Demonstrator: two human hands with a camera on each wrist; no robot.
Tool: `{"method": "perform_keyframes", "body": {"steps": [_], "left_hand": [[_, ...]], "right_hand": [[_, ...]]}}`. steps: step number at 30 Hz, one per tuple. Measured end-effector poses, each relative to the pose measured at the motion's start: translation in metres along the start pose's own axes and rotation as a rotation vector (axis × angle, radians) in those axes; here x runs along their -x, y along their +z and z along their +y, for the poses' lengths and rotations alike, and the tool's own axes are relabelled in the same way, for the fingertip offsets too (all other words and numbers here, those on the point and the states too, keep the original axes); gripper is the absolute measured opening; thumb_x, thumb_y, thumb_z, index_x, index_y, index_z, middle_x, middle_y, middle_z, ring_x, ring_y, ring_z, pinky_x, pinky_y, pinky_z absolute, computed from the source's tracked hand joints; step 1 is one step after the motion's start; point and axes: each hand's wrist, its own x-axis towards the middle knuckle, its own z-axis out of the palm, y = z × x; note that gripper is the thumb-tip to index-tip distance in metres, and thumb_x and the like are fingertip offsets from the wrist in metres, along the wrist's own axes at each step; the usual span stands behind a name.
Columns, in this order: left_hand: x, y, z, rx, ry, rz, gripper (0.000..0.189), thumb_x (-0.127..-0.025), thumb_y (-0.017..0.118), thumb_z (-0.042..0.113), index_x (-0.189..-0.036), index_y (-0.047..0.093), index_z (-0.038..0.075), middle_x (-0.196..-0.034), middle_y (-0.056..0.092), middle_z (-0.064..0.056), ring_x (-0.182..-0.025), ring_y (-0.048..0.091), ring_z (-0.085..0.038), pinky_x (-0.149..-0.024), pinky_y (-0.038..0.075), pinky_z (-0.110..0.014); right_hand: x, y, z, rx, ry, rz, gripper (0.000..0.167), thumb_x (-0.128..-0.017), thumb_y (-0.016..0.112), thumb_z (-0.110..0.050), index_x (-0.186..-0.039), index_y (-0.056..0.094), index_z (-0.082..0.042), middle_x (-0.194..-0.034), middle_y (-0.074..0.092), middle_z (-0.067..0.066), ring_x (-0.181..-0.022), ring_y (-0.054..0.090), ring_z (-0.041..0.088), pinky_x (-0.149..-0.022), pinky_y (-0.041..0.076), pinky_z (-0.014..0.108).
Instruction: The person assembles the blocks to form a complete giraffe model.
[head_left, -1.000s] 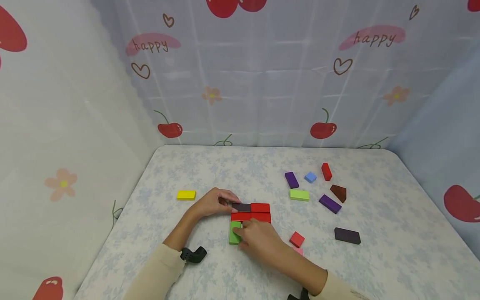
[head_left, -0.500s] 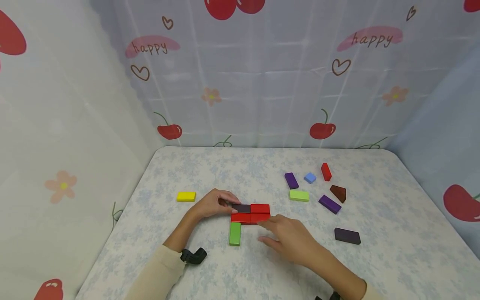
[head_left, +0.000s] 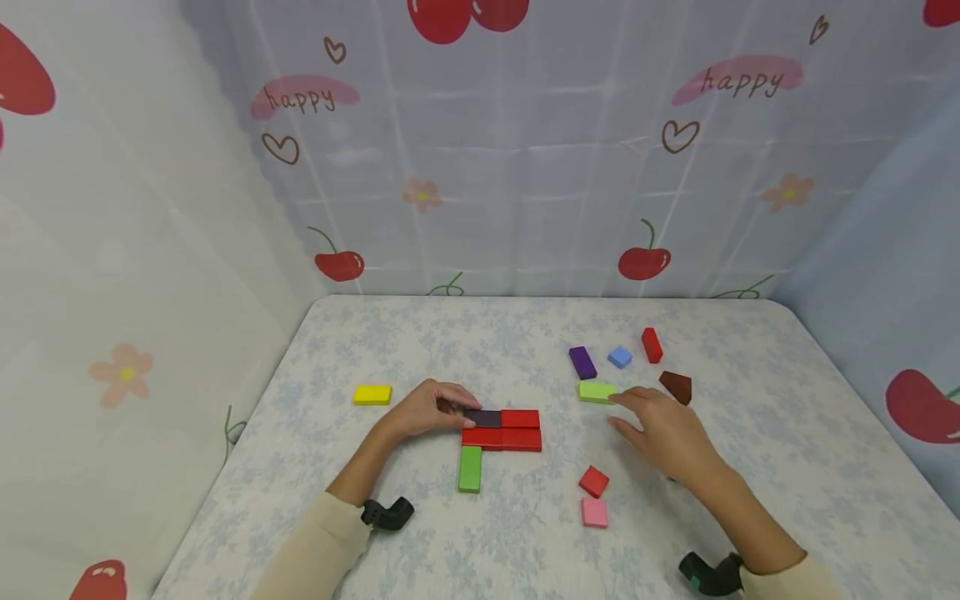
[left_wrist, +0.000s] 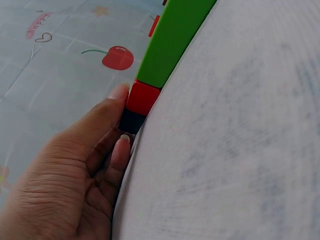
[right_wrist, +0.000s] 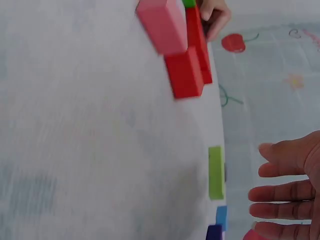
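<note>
My left hand [head_left: 430, 408] stays at the left end of a flat block arrangement, thumb and fingers bracketing the ends of a black block [head_left: 482, 418] and a red block [left_wrist: 143, 98]. Beside the black block lies another red block [head_left: 521, 419], with two red ones in the row nearer me. A green block [head_left: 469, 469] extends toward me from that row's left end. My right hand [head_left: 663, 429] hovers with loosely extended fingers, holding nothing; its fingertips overlap the right end of a lime green block [head_left: 597, 392] in the head view.
Toward the back right lie purple [head_left: 582, 362], blue [head_left: 620, 357], red [head_left: 652, 345] and brown [head_left: 677, 387] blocks. A small red block [head_left: 594, 481] and a pink block [head_left: 595, 512] are nearer me. Farther left is a yellow block [head_left: 372, 394]. Curtains surround the table.
My right hand has left the green block, passed the red row's right end and moved right to the lime green block. My left hand has stayed in place.
</note>
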Motion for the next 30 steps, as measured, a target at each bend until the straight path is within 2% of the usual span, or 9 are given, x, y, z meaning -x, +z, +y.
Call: {"method": "perform_keyframes", "body": {"steps": [4, 7, 11, 15, 19, 22, 25, 29, 30], "left_hand": [[0.000, 0.000, 0.002, -0.015, 0.010, -0.002, 0.028, -0.086, 0.081, 0.006, -0.113, 0.078, 0.002, -0.113, 0.073, -0.011, -0.087, 0.064, -0.016, -0.072, 0.052, -0.026], [0.001, 0.000, 0.005, -0.028, 0.006, -0.004, 0.028, -0.086, 0.082, 0.007, -0.113, 0.078, 0.002, -0.113, 0.073, -0.010, -0.092, 0.065, -0.022, -0.073, 0.052, -0.026], [0.001, 0.000, 0.006, -0.030, -0.007, 0.000, 0.027, -0.087, 0.081, 0.007, -0.113, 0.078, 0.004, -0.114, 0.073, -0.009, -0.096, 0.065, -0.030, -0.073, 0.052, -0.025], [0.001, -0.001, 0.005, -0.030, -0.004, -0.002, 0.027, -0.087, 0.081, 0.008, -0.114, 0.078, 0.003, -0.114, 0.073, -0.010, -0.096, 0.064, -0.032, -0.073, 0.052, -0.025], [-0.001, 0.000, -0.009, -0.034, -0.013, 0.000, 0.029, -0.087, 0.082, 0.009, -0.114, 0.078, 0.004, -0.115, 0.073, -0.009, -0.096, 0.064, -0.030, -0.073, 0.052, -0.025], [-0.004, 0.000, -0.023, -0.035, -0.011, 0.016, 0.028, -0.086, 0.083, 0.010, -0.114, 0.079, 0.008, -0.114, 0.073, -0.005, -0.096, 0.065, -0.023, -0.073, 0.052, -0.025], [-0.003, -0.001, -0.014, -0.033, -0.005, 0.018, 0.029, -0.086, 0.083, 0.009, -0.114, 0.079, 0.007, -0.114, 0.073, -0.005, -0.097, 0.065, -0.023, -0.074, 0.052, -0.024], [0.001, -0.002, 0.005, -0.025, -0.004, 0.000, 0.029, -0.086, 0.082, 0.007, -0.114, 0.077, 0.002, -0.114, 0.073, -0.011, -0.096, 0.065, -0.030, -0.074, 0.053, -0.025], [0.001, -0.001, 0.005, -0.023, -0.004, -0.002, 0.029, -0.086, 0.082, 0.008, -0.113, 0.078, 0.002, -0.114, 0.073, -0.010, -0.095, 0.065, -0.030, -0.074, 0.053, -0.025]], "right_hand": [[0.000, 0.004, 0.025, 0.092, 0.044, -0.037, 0.038, -0.084, 0.085, -0.019, -0.114, 0.074, 0.001, -0.108, 0.071, 0.017, -0.096, 0.068, 0.033, -0.069, 0.059, 0.046], [0.002, 0.008, 0.037, 0.130, 0.068, -0.059, 0.036, -0.083, 0.085, -0.017, -0.112, 0.074, 0.002, -0.105, 0.070, 0.018, -0.095, 0.068, 0.033, -0.072, 0.059, 0.050], [0.005, 0.012, 0.044, 0.150, 0.080, -0.077, 0.037, -0.083, 0.085, -0.016, -0.112, 0.073, 0.004, -0.104, 0.070, 0.020, -0.095, 0.068, 0.034, -0.074, 0.058, 0.052], [0.006, 0.013, 0.046, 0.137, 0.091, -0.093, 0.041, -0.083, 0.084, -0.015, -0.115, 0.071, 0.005, -0.107, 0.069, 0.022, -0.096, 0.068, 0.036, -0.078, 0.057, 0.053], [0.006, 0.012, 0.044, 0.062, 0.100, -0.127, 0.048, -0.083, 0.084, -0.014, -0.123, 0.068, 0.007, -0.119, 0.064, 0.027, -0.105, 0.065, 0.040, -0.084, 0.055, 0.057], [0.005, 0.011, 0.043, 0.001, 0.110, -0.173, 0.058, -0.082, 0.086, -0.014, -0.130, 0.063, 0.007, -0.130, 0.058, 0.030, -0.115, 0.060, 0.046, -0.088, 0.052, 0.060], [0.004, 0.010, 0.041, -0.028, 0.104, -0.195, 0.064, -0.080, 0.087, -0.013, -0.134, 0.060, 0.008, -0.137, 0.054, 0.032, -0.122, 0.055, 0.050, -0.091, 0.050, 0.061], [0.003, 0.010, 0.043, -0.048, 0.076, -0.184, 0.062, -0.078, 0.087, -0.007, -0.131, 0.061, 0.010, -0.132, 0.059, 0.030, -0.119, 0.058, 0.047, -0.090, 0.052, 0.057], [0.004, 0.010, 0.043, -0.054, 0.074, -0.182, 0.061, -0.078, 0.087, -0.006, -0.131, 0.061, 0.010, -0.130, 0.060, 0.029, -0.117, 0.060, 0.045, -0.089, 0.053, 0.056]]}}
